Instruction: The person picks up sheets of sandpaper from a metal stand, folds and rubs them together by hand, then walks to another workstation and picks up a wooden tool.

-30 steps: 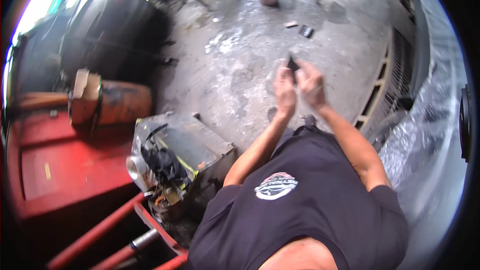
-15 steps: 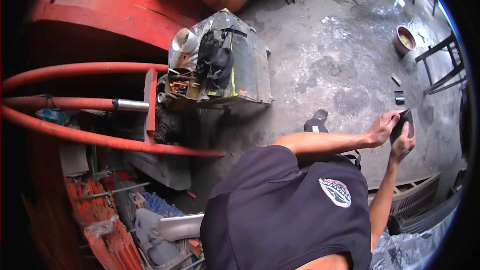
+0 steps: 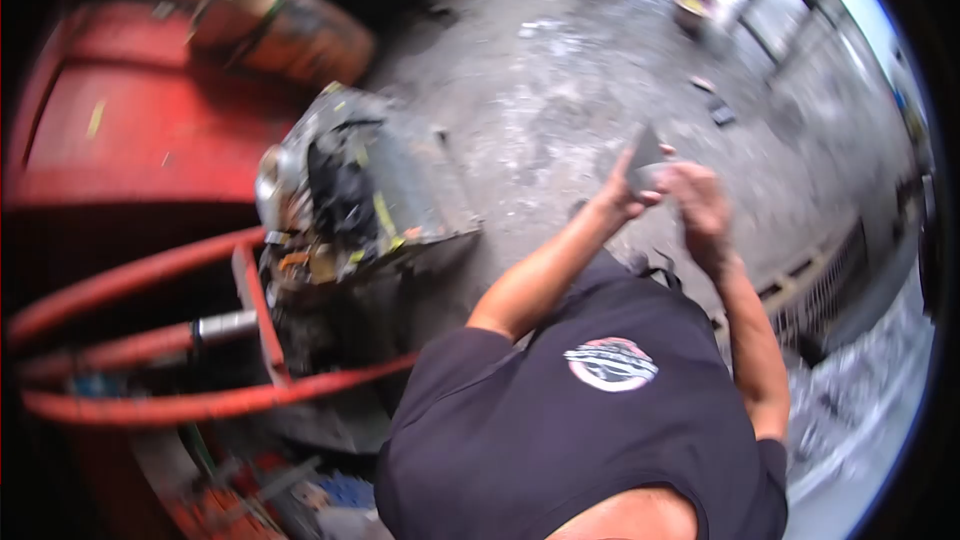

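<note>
Both hands are out in front of my body, over the concrete floor. My left hand [image 3: 628, 186] is closed around a thin grey sheet [image 3: 647, 152], whose pointed corner sticks up past the fingers. Close on its right, my right hand [image 3: 703, 202] is blurred by motion, with its fingertips at the sheet's lower right edge. Whether those fingers grip the sheet cannot be made out.
A worn metal box [image 3: 420, 180] with a black cloth [image 3: 340, 185] and tools stands left, beside a red frame [image 3: 265, 315] and red cabinet [image 3: 150, 130]. A pot [image 3: 692, 2] and small dark block [image 3: 721, 113] lie ahead; a grille [image 3: 825, 285] is right.
The view has swung left and then partly back. The sheet was dark and held between both hands; now its grey face shows, upright in my left hand, and my right hand is blurred beside it.
</note>
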The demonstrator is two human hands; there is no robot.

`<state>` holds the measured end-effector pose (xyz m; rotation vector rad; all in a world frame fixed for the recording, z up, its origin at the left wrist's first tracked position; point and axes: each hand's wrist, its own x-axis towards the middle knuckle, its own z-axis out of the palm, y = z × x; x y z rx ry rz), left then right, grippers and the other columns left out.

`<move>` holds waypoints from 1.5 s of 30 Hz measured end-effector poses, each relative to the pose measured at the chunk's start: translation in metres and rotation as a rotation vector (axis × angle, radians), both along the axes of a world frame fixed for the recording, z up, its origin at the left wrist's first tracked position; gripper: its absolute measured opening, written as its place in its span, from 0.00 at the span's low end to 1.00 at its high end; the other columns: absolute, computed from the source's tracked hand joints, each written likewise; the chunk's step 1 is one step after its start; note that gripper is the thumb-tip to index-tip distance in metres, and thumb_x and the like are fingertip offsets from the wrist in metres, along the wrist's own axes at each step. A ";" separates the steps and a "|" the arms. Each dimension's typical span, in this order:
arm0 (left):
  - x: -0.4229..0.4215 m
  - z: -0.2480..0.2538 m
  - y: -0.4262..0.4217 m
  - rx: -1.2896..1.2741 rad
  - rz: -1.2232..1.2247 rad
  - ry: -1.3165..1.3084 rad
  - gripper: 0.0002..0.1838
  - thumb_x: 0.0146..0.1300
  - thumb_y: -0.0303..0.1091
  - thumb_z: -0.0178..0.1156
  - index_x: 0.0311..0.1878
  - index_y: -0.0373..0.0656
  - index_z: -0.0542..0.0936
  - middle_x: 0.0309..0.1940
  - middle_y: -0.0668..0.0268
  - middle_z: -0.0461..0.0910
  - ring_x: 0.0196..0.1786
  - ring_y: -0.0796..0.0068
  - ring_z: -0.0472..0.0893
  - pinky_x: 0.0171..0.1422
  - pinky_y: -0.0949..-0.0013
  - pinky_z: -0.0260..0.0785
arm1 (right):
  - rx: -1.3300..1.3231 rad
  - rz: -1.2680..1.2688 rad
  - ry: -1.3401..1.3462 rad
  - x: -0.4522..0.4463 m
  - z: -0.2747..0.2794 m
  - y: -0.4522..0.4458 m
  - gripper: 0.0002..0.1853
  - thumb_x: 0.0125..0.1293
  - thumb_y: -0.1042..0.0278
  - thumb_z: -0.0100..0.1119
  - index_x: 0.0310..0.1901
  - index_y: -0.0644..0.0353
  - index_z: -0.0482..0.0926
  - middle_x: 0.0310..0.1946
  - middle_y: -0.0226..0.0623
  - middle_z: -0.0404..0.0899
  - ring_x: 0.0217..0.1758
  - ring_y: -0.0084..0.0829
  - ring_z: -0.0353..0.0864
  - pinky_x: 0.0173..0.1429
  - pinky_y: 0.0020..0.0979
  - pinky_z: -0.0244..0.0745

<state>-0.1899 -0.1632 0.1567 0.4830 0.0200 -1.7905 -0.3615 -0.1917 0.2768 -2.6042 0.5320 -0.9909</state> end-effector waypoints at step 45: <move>-0.077 0.066 -0.002 0.203 -0.518 -0.624 0.14 0.78 0.52 0.57 0.48 0.52 0.73 0.30 0.68 0.78 0.17 0.84 0.68 0.15 0.79 0.54 | 1.485 -0.127 -0.798 -0.097 -0.022 -0.098 0.19 0.68 0.64 0.73 0.55 0.62 0.78 0.44 0.30 0.86 0.45 0.21 0.85 0.51 0.26 0.83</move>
